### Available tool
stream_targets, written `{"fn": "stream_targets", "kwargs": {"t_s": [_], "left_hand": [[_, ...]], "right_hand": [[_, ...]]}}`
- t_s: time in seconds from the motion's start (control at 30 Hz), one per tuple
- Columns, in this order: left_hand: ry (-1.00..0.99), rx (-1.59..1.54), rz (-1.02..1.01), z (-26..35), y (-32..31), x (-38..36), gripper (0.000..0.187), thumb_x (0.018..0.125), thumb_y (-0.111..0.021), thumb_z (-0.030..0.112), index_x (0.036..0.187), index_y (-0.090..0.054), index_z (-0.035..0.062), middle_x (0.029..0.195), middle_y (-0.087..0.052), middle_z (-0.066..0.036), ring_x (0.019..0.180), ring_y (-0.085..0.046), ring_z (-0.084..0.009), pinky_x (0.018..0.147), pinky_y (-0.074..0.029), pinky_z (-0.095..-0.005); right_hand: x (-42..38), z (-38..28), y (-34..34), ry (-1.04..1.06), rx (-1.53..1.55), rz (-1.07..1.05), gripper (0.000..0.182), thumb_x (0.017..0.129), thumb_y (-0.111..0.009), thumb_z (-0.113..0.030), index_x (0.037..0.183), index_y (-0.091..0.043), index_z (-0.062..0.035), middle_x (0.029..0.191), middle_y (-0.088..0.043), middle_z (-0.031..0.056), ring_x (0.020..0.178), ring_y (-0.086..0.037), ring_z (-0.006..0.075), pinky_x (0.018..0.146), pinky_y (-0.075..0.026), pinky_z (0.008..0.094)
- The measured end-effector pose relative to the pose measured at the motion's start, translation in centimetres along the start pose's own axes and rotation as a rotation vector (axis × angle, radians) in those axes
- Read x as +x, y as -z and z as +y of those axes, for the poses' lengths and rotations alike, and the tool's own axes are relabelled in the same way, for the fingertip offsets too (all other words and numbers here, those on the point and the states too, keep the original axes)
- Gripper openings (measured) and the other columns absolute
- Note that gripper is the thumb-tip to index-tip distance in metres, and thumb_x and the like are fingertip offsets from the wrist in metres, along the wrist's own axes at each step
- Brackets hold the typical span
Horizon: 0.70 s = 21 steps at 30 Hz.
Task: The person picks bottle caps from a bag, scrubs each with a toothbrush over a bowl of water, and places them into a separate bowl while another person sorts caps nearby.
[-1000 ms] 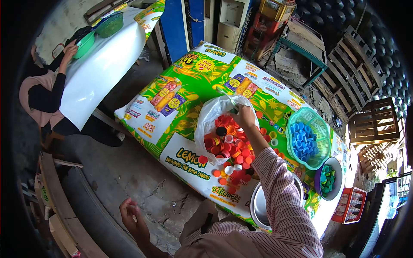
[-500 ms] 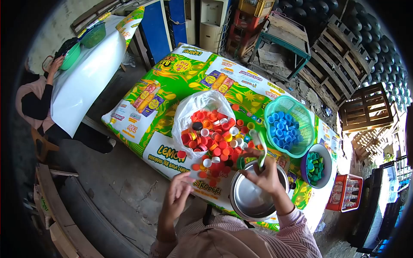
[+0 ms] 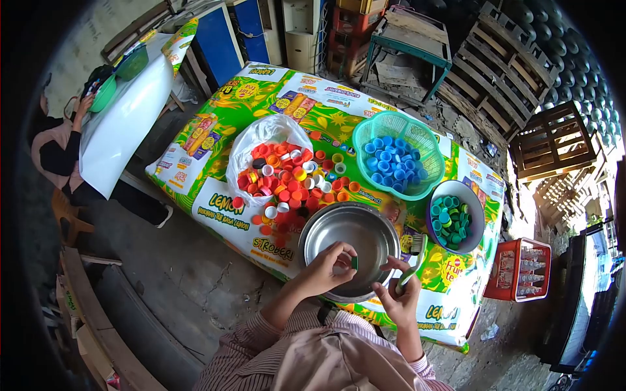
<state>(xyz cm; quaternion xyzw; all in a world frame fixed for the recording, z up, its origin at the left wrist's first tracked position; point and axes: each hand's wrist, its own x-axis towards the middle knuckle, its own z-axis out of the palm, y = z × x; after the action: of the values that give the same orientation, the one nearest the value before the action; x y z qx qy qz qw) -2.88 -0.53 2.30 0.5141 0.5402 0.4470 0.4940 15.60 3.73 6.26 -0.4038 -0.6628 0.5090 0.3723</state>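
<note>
Over the steel bowl (image 3: 355, 225), my left hand (image 3: 323, 270) pinches a green bottle cap (image 3: 354, 262) on edge between its fingers. My right hand (image 3: 399, 301) grips the handle of a brush (image 3: 407, 276) just right of the bowl, bristles pointing away from me; thumb and forefinger are spread towards the cap. Red, orange, white and yellow caps (image 3: 287, 173) spill from a white plastic bag (image 3: 249, 142) beyond the bowl. Blue caps (image 3: 394, 163) fill part of an aqua mesh basket (image 3: 407, 124). Green caps (image 3: 450, 221) lie in a purple-and-white bowl (image 3: 476, 212).
A printed green, white and yellow sheet (image 3: 215, 173) covers the table. A red crate of bottles (image 3: 520, 268) stands on the floor at right. Far left, another person (image 3: 57, 153) sits at a white-covered table (image 3: 134, 120). Wooden pallets (image 3: 495, 72) lean at the back.
The green cap has passed from my right hand to my left, which has moved right over the steel bowl. My right hand keeps the brush, now lower. The view has shifted.
</note>
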Motion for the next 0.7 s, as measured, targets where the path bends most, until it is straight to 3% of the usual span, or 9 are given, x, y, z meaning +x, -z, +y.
{"fn": "stream_targets", "kwargs": {"t_s": [0.07, 0.13, 0.2, 0.33, 0.37, 0.5, 0.7], "left_hand": [[-0.18, 0.267, 0.092, -2.5, -0.9, 1.5, 0.031, 0.071, -0.061, 0.0, 0.097, -0.044, 0.0033, 0.09, -0.052, -0.007, 0.083, -0.057, -0.0166, 0.076, -0.048, -0.028], [-0.115, 0.421, 0.089, -4.2, -1.6, 2.5, 0.033, 0.066, -0.061, -0.002, 0.094, -0.044, 0.0034, 0.09, -0.051, -0.009, 0.085, -0.057, -0.0213, 0.076, -0.047, -0.0314], [-0.184, 0.44, 0.113, -5.6, -2.3, 3.4, 0.037, 0.064, -0.061, -0.004, 0.096, -0.044, 0.0035, 0.089, -0.051, -0.009, 0.087, -0.056, -0.0223, 0.077, -0.045, -0.0324], [-0.097, 0.489, 0.088, -5.9, -2.9, 4.0, 0.057, 0.063, -0.065, -0.003, 0.115, -0.045, 0.0093, 0.092, -0.055, -0.008, 0.092, -0.053, -0.0254, 0.082, -0.043, -0.035], [-0.161, 0.637, 0.113, -6.4, -3.0, 4.0, 0.067, 0.063, -0.068, 0.0, 0.123, -0.042, 0.0135, 0.095, -0.058, -0.005, 0.094, -0.051, -0.0258, 0.085, -0.041, -0.0365], [-0.172, 0.866, 0.184, -7.1, -3.1, 3.8, 0.069, 0.064, -0.069, 0.009, 0.126, -0.042, 0.0183, 0.09, -0.06, 0.007, 0.091, -0.049, -0.017, 0.076, -0.029, -0.0354], [-0.17, 0.905, 0.178, -7.4, -3.1, 3.7, 0.069, 0.063, -0.07, 0.008, 0.126, -0.043, 0.0178, 0.092, -0.061, 0.006, 0.09, -0.049, -0.0174, 0.077, -0.03, -0.034]], "right_hand": [[-1.4, 1.9, 1.5, 0.0, 0.051, 0.083, 0.043, 0.066, -0.07, -0.004, 0.106, -0.054, 0.003, 0.082, -0.06, 0.0027, 0.043, -0.032, -0.002, 0.039, -0.022, 0.0143], [-2.4, 2.2, 2.9, -0.022, 0.034, 0.11, 0.037, 0.069, -0.068, -0.001, 0.103, -0.054, 0.0047, 0.073, -0.059, 0.0016, 0.042, -0.03, -0.0022, 0.04, -0.021, 0.0148], [-3.6, 3.2, 4.0, -0.08, 0.069, 0.137, 0.036, 0.069, -0.068, -0.001, 0.102, -0.054, 0.0055, 0.07, -0.059, 0.0012, 0.042, -0.029, -0.002, 0.04, -0.02, 0.0149], [-5.5, 3.5, 6.3, -0.064, 0.022, 0.167, 0.034, 0.069, -0.067, -0.002, 0.1, -0.055, 0.0055, 0.069, -0.059, 0.0006, 0.042, -0.028, -0.0013, 0.04, -0.02, 0.0163], [-5.6, 3.1, 6.7, -0.067, -0.004, 0.176, 0.033, 0.069, -0.067, -0.002, 0.1, -0.056, 0.0051, 0.068, -0.058, 0.0003, 0.042, -0.029, -0.0008, 0.039, -0.021, 0.017], [-6.7, 4.0, 8.1, -0.053, -0.033, 0.218, 0.033, 0.069, -0.068, -0.002, 0.099, -0.056, 0.0046, 0.068, -0.058, 0.0005, 0.041, -0.029, -0.0004, 0.039, -0.021, 0.0174], [-7.2, 4.3, 8.5, -0.045, -0.036, 0.244, 0.034, 0.069, -0.068, -0.003, 0.1, -0.056, 0.0046, 0.068, -0.058, 0.0005, 0.041, -0.029, -0.0001, 0.039, -0.021, 0.0179]]}}
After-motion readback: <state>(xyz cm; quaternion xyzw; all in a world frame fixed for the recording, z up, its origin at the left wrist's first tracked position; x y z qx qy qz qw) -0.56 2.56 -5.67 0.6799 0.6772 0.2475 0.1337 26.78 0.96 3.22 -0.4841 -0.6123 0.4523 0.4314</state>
